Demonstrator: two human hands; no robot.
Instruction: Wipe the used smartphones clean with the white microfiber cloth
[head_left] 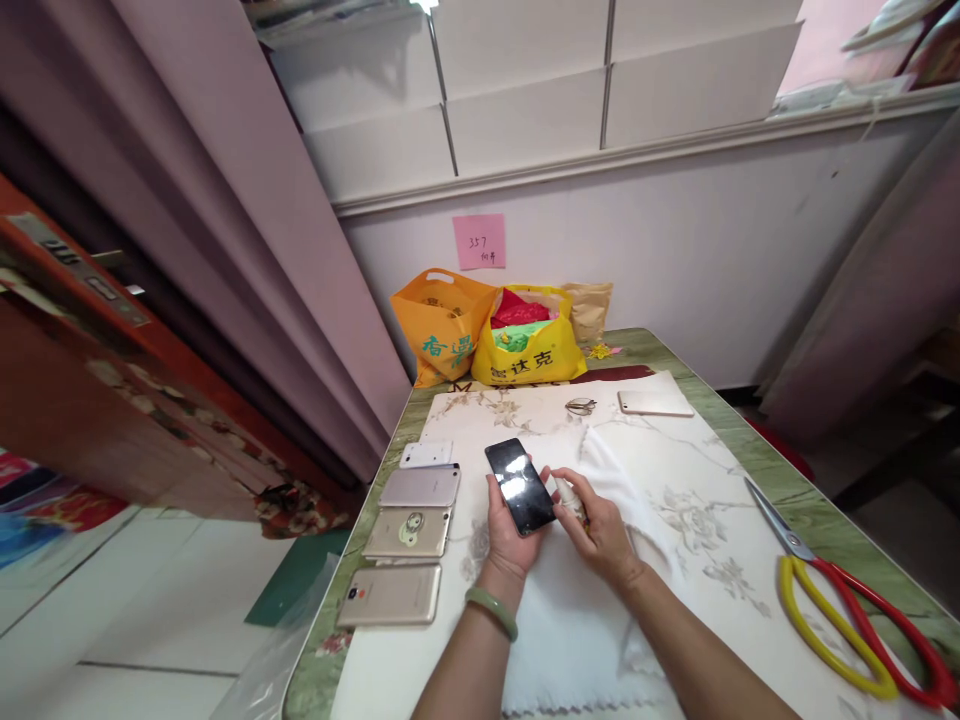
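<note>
My left hand (504, 535) holds a black phone (519, 485) screen up above a white cloth (570, 620) spread on the table. My right hand (596, 525) sits just to the phone's right, its fingers wrapped round a small white bottle (568, 492) that points at the phone. A green bangle (491, 610) circles my left wrist.
Several phones lie in a column at the left: white (425, 454), pinkish (420, 487), gold with a ring (409, 532), gold (390, 596). Another phone (655, 403) and a metal ring (580, 405) lie farther back. Large scissors (840, 590) lie at the right. Orange (442, 325) and yellow (529, 345) bags stand by the wall.
</note>
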